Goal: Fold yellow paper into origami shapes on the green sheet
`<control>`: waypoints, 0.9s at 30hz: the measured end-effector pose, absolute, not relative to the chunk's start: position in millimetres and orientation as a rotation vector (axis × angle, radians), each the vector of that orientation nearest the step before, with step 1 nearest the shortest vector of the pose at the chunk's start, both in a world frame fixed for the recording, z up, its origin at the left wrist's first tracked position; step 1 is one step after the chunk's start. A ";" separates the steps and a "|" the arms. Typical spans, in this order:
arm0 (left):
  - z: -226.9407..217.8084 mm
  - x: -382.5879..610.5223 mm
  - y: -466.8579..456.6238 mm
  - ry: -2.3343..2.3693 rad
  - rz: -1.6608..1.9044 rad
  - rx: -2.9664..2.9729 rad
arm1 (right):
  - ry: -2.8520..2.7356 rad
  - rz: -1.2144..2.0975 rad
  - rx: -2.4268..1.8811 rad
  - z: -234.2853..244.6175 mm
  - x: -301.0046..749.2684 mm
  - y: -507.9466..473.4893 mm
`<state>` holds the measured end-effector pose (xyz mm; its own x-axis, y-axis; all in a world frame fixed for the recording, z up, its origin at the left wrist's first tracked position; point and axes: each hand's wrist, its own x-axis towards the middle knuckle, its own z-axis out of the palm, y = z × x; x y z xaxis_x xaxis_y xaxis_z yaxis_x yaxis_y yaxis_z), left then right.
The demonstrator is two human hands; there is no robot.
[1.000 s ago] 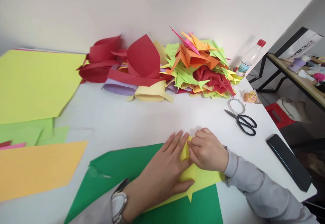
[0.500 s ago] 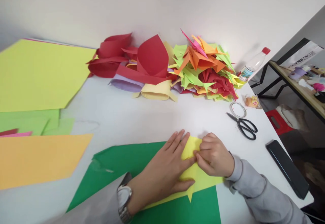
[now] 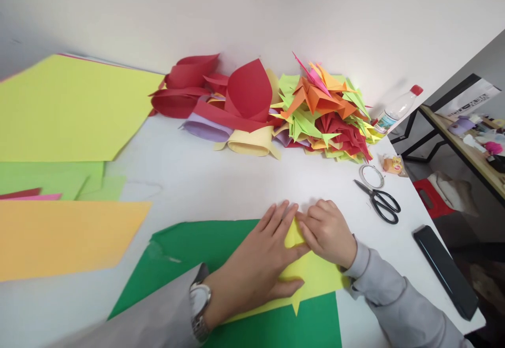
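Note:
A folded sheet of yellow paper (image 3: 321, 274) lies on a larger green sheet (image 3: 276, 329), with a small pointed bit sticking out at its lower edge. Flat across its left part, my left hand (image 3: 262, 266) presses down with the fingers stretched out. My right hand (image 3: 325, 232) is closed, its fingers curled, and touches the paper's upper part beside my left fingertips. Whether those curled fingers pinch anything is hidden.
Scissors (image 3: 381, 201), a tape roll (image 3: 371, 176), a small wrapped snack (image 3: 393, 165) and a black case (image 3: 445, 272) lie to the right. Folded paper shapes (image 3: 323, 106), red paper pieces (image 3: 250, 90) and a bottle (image 3: 398, 107) are along the wall. Large yellow sheets (image 3: 74, 111) and an orange sheet (image 3: 67, 237) lie left.
My right hand has slid up along the yellow paper, away from me. My left hand stays flat on the paper. The camera view has shifted slightly.

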<state>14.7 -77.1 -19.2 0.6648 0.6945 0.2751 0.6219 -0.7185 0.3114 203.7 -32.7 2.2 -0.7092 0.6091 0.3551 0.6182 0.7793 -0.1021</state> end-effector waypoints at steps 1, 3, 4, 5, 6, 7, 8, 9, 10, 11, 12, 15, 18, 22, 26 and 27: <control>-18.7 14.9 -77.3 1.081 0.554 2.691 | -2.624 -0.071 -0.895 2.9 202.8 -32.2; -17.1 15.5 -77.7 1.090 0.539 2.704 | -2.653 -0.136 -0.800 4.2 202.0 -31.9; -16.0 15.9 -78.0 1.091 0.536 2.716 | -2.657 -0.161 -0.761 4.7 201.9 -32.1; -15.0 16.4 -78.2 1.093 0.540 2.731 | -2.657 -0.181 -0.729 5.3 202.0 -32.5; -14.1 16.8 -78.3 1.100 0.547 2.745 | -2.652 -0.195 -0.704 5.8 202.1 -33.2; -13.4 17.2 -78.5 1.108 0.551 2.759 | -2.648 -0.203 -0.685 6.3 202.3 -34.1; -13.1 17.5 -78.6 1.115 0.551 2.772 | -2.644 -0.206 -0.670 6.9 202.6 -35.3; -13.1 17.7 -78.7 1.119 0.545 2.786 | -2.643 -0.204 -0.659 7.4 202.8 -36.6; -13.3 17.8 -78.8 1.119 0.539 2.798 | -2.644 -0.201 -0.654 7.9 203.1 -37.9; -13.8 17.9 -78.9 1.118 0.536 2.809 | -2.646 -0.196 -0.654 8.4 203.3 -39.2; -14.4 17.8 -78.9 1.116 0.534 2.820 | -2.649 -0.187 -0.657 8.9 203.6 -40.5; -15.9 17.7 -79.0 1.125 0.538 2.837 | -2.653 -0.157 -0.664 10.0 204.7 -43.7; -16.5 17.8 -79.0 1.125 0.555 2.842 | -2.653 -0.119 -0.668 10.1 206.9 -47.1; -17.0 17.9 -79.1 1.117 0.590 2.839 | -2.652 -0.048 -0.690 9.0 212.9 -51.6; -16.3 17.6 -79.0 1.106 0.601 2.827 | -2.666 0.083 -0.680 9.3 221.9 -49.5; -15.7 17.6 -78.8 1.100 0.599 2.822 | -2.667 0.123 -0.677 9.8 224.4 -47.6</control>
